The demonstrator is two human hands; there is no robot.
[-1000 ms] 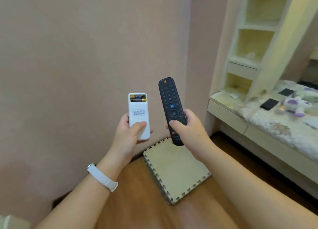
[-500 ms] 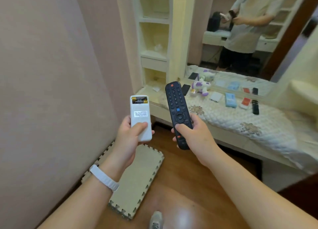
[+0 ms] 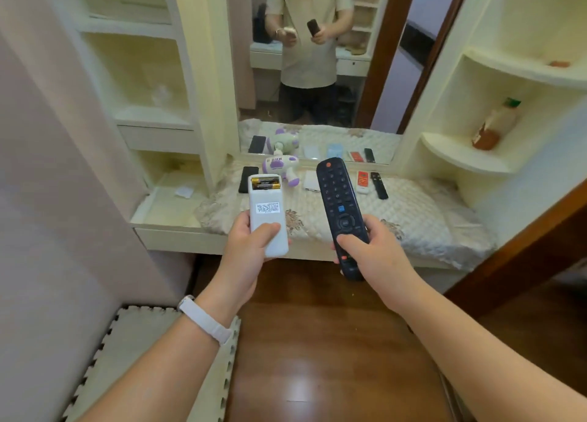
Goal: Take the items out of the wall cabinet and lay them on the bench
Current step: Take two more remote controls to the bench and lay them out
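My left hand [image 3: 246, 247] grips a white remote [image 3: 265, 210] held back side up, its battery bay uncovered and two batteries showing. My right hand [image 3: 368, 247] grips a long black remote [image 3: 340, 205], buttons up. Both are held upright in the air, in front of the bench [image 3: 422, 212], which has a quilted cloth over it. On the cloth lie a black phone [image 3: 247, 178], a purple and white toy [image 3: 281, 166], a small white box [image 3: 311, 183], a white and red remote [image 3: 363, 182] and a slim black remote [image 3: 379, 185].
A mirror [image 3: 317, 56] behind the bench reflects a person holding both remotes. Open cream shelves [image 3: 149, 116] stand to the left; curved shelves to the right hold a bottle [image 3: 495, 124]. A foam mat [image 3: 149, 358] lies on the wooden floor at lower left.
The view has swung right from the plain wall to face the bench and mirror. Both hands keep the same grip on their remotes and have come closer to the bench.
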